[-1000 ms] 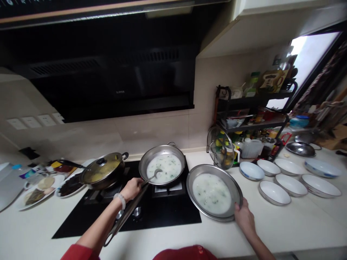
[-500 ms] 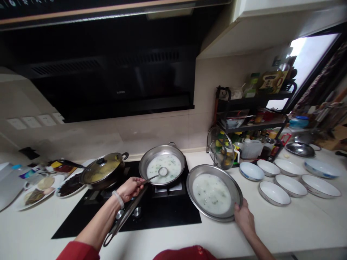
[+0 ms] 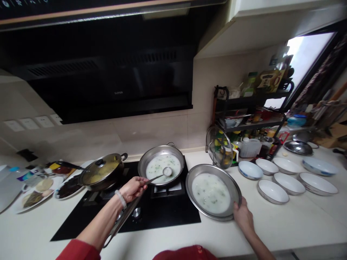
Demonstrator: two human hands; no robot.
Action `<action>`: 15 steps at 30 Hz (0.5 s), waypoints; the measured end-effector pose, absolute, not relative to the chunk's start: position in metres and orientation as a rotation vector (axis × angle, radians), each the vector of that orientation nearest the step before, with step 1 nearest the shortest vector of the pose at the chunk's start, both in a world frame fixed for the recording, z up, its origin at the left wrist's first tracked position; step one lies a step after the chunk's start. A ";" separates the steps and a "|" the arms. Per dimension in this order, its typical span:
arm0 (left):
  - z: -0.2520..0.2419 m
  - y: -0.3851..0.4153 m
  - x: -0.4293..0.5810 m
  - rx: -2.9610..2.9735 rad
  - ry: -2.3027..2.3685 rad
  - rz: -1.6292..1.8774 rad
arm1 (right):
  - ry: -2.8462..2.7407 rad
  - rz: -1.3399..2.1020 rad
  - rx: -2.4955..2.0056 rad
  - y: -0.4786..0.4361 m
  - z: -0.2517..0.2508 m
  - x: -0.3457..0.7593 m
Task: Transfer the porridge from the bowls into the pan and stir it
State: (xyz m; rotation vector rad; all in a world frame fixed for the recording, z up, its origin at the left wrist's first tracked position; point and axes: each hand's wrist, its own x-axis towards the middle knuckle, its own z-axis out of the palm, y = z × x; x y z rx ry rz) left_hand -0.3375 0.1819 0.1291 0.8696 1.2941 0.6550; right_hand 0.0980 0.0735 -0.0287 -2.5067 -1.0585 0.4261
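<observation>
My left hand (image 3: 133, 188) is closed round the handle of a metal ladle (image 3: 167, 171). The ladle's bowl, with pale liquid in it, is over the right part of a steel wok (image 3: 142, 167) on the stove. White soup with green bits (image 3: 155, 167) lies in the wok, whose long handle runs below my left hand. My right hand (image 3: 243, 213) grips the right rim of a wide steel basin (image 3: 235, 187) on the counter beside the stove. The basin holds similar white soup (image 3: 210, 193).
A lidded pan (image 3: 101, 171) stands on the left burner of the black stove (image 3: 173, 216). Several white bowls (image 3: 273, 192) are grouped at right. A glass lid (image 3: 219, 147) leans against the seasoning rack (image 3: 252, 126). Plates of food (image 3: 35, 195) lie at far left; the range hood (image 3: 116, 79) hangs above.
My left hand has moved slightly right, carrying the ladle's bowl toward the wok's right side. My right hand keeps its grip on the basin's rim. The view has shifted slightly.
</observation>
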 end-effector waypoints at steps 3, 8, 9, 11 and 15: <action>0.132 0.180 -0.332 0.883 1.284 0.651 | -1.034 0.452 -2.508 0.073 -0.025 0.097; 0.143 0.174 -0.318 0.913 1.247 0.639 | -1.054 0.451 -2.513 0.073 -0.025 0.097; 0.146 0.173 -0.315 0.923 1.243 0.634 | -1.058 0.445 -2.513 0.073 -0.026 0.097; 0.152 0.170 -0.306 0.948 1.231 0.615 | -1.060 0.436 -2.514 0.074 -0.028 0.098; 0.155 0.164 -0.286 1.019 1.156 0.565 | -1.053 0.428 -2.503 0.074 -0.030 0.099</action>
